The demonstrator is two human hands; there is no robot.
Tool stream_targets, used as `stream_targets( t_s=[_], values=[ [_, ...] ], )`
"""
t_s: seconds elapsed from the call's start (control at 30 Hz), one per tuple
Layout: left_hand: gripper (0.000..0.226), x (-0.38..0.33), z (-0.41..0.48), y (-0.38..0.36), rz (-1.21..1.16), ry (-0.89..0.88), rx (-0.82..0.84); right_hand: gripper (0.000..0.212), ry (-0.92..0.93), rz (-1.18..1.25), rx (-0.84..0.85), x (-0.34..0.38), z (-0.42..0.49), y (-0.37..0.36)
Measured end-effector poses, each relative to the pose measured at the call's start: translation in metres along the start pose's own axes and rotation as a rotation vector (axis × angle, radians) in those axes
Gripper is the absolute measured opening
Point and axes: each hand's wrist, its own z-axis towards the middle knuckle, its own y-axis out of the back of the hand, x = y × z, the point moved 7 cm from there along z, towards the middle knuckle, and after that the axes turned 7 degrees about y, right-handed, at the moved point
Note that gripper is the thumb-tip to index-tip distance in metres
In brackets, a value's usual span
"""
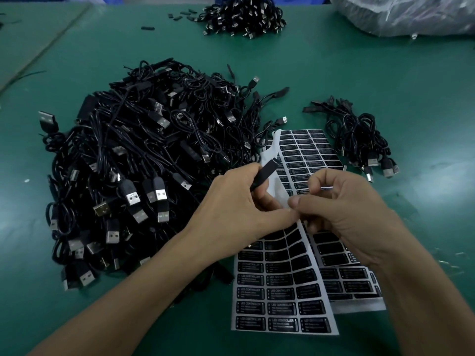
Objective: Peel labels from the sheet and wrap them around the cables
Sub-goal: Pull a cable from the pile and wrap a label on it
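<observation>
The left hand (pixel 231 209) grips the slim black inline module (pixel 266 173) of a USB cable, its tip raised over the label sheets (pixel 282 291). The sheets lie flat toward the near edge of the desk (pixel 334 86), just right of the big heap of USB cables (pixel 141 163). The right hand (pixel 354 214) has its fingers curled and pinches what looks like a peeled label (pixel 326 188), seen edge-on, so its print cannot be read.

To wrap well, I judge the label should meet the inline module square to its length. One edge is best tacked first, then rolled round under the thumb so no crease or bubble forms. Holding the label only by a corner keeps the adhesive clean. Skew at first contact is the main risk.
</observation>
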Motion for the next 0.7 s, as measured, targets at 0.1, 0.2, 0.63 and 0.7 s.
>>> stream_targets(
  t_s=[0.1, 0.2, 0.63, 0.7],
  values=[
    [0.053, -0.001, 0.0, 0.001, -0.001, 0.024, -0.003, 0.034, 0.019, -0.01, 0.01, 0.002, -0.001, -0.002],
    [0.051, 0.0, 0.001, 0.001, 0.026, 0.047, -0.009, 0.035, 0.025, -0.022, 0.004, 0.002, -0.001, -0.002],
    [0.039, 0.019, 0.011, -0.001, -0.085, 0.179, 0.095, 0.034, -0.035, -0.062, -0.026, 0.001, -0.002, 0.001],
    [0.033, 0.019, 0.012, 0.003, -0.097, 0.197, 0.102, 0.03, -0.026, -0.126, -0.03, 0.005, -0.002, 0.007]
  ],
)
